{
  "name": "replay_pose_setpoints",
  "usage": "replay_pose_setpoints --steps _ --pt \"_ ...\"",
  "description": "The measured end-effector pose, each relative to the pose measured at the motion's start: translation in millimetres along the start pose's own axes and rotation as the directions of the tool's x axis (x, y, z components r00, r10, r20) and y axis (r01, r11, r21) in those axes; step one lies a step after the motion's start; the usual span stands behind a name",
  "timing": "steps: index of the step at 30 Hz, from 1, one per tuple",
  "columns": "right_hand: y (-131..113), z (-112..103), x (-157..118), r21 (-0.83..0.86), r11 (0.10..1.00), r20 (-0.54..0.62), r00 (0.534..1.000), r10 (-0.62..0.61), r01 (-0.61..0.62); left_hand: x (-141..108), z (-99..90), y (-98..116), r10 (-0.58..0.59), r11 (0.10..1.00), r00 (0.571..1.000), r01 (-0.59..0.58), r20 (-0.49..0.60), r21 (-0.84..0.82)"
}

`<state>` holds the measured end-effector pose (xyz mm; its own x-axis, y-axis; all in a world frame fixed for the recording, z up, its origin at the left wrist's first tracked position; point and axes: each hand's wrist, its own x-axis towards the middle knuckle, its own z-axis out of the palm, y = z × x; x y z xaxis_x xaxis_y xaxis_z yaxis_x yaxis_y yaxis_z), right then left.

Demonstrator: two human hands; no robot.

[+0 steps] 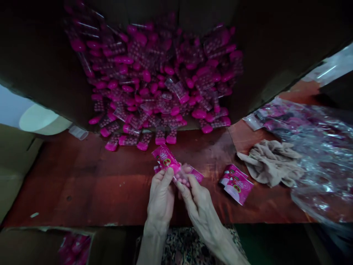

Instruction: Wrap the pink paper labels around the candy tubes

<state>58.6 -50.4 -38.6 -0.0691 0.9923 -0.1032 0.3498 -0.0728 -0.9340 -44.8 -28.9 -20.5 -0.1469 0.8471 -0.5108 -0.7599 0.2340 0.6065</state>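
Both of my hands meet over the red table [96,184], near its front edge. My left hand [162,191] is closed on the pink-capped end of a small clear container of pink balls [182,179]. The fingers of my right hand [197,198] pinch the container's other end. A pink printed wrapper [165,156] sticks up past my left fingertips, against the cap; whether it is around the container I cannot tell. Another pink printed piece [197,174] shows behind my right fingers. Two overlapping pink wrappers [238,186] lie on the table to the right.
Beyond my hands a tipped cardboard box [259,70] holds a heap of pink-capped containers [154,84], some spilling onto the table. At right are a crumpled cloth [271,162] and clear plastic bags [325,158]. A box with pink items [74,248] sits at lower left.
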Motion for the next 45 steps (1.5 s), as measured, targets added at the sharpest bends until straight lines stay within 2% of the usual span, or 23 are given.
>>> replay_pose_setpoints --steps 2,4,7,11,17,20,22,24,27,29,31,32,35,37,38,41,43,45 --pt "7 2 -5 -0.041 0.999 -0.026 1.000 -0.018 0.017 -3 2.0 -1 -0.009 1.000 0.999 0.009 0.036 -0.006" --pt "9 2 -7 -0.024 1.000 -0.014 1.000 0.015 -0.016 -7 4.1 -2 -0.012 1.000 0.999 0.013 0.052 -0.022" --pt "3 2 -5 0.083 0.994 0.030 0.998 0.064 -0.066 -13 6.8 -1 -0.006 0.999 1.000 0.005 -0.019 -0.045" --pt "-7 7 -2 0.165 0.986 0.127 0.992 0.015 -0.036 -18 7.0 3 0.067 0.996 0.991 -0.072 -0.114 -0.044" --pt "-15 12 -5 0.096 0.995 0.076 0.997 -0.021 0.014 -17 1.6 -2 0.097 0.995 0.989 -0.096 -0.112 0.008" --pt "-22 12 -7 0.142 0.990 0.084 0.996 0.003 -0.015 -19 0.4 -5 0.087 0.996 0.991 -0.088 -0.104 -0.004" --pt "-27 11 -7 0.206 0.975 0.103 0.993 0.058 -0.078 -22 -0.5 -3 0.077 0.996 0.991 -0.082 -0.105 -0.044" --pt "-30 10 -6 0.292 0.929 0.173 0.968 0.182 -0.227 -24 -2.2 3 0.087 0.992 0.991 -0.095 -0.098 -0.080" --pt "-32 10 -5 0.407 0.782 0.365 0.868 0.336 -0.473 -26 -6.9 13 0.153 0.987 0.986 -0.156 -0.060 -0.047" --pt "-30 12 -4 0.441 0.720 0.466 0.822 0.327 -0.536 -26 -10.6 18 0.189 0.982 0.981 -0.189 -0.042 0.006" --pt "-27 14 -4 0.433 0.738 0.475 0.827 0.301 -0.517 -26 -13.6 17 0.183 0.983 0.982 -0.182 -0.041 0.020" --pt "-25 16 -4 0.409 0.781 0.439 0.852 0.286 -0.472 -26 -14.7 15 0.163 0.987 0.985 -0.163 -0.053 0.009" --pt "-18 19 -7 0.243 0.951 0.223 0.965 0.136 -0.190 -27 -16.4 5 0.095 0.994 0.985 -0.101 -0.142 -0.035" --pt "-15 20 -9 0.115 0.993 0.140 0.990 -0.005 -0.011 -29 -16.9 -3 0.074 0.996 0.974 -0.084 -0.216 -0.039" --pt "-15 20 -10 0.079 0.996 0.124 0.991 -0.048 0.039 -30 -17.2 -6 0.075 0.996 0.968 -0.086 -0.239 -0.035" --pt "-20 19 -9 0.078 0.995 0.104 0.993 -0.064 0.056 -32 -19.4 -9 0.095 0.995 0.974 -0.099 -0.205 -0.007" --pt "-26 16 -6 0.120 0.993 0.113 0.993 -0.020 0.007 -31 -22.6 -7 0.092 0.996 0.988 -0.091 -0.127 0.021" --pt "-30 14 -2 0.162 0.984 0.179 0.983 0.039 -0.068 -30 -26.0 -2 0.097 0.995 0.989 -0.095 -0.108 0.027"
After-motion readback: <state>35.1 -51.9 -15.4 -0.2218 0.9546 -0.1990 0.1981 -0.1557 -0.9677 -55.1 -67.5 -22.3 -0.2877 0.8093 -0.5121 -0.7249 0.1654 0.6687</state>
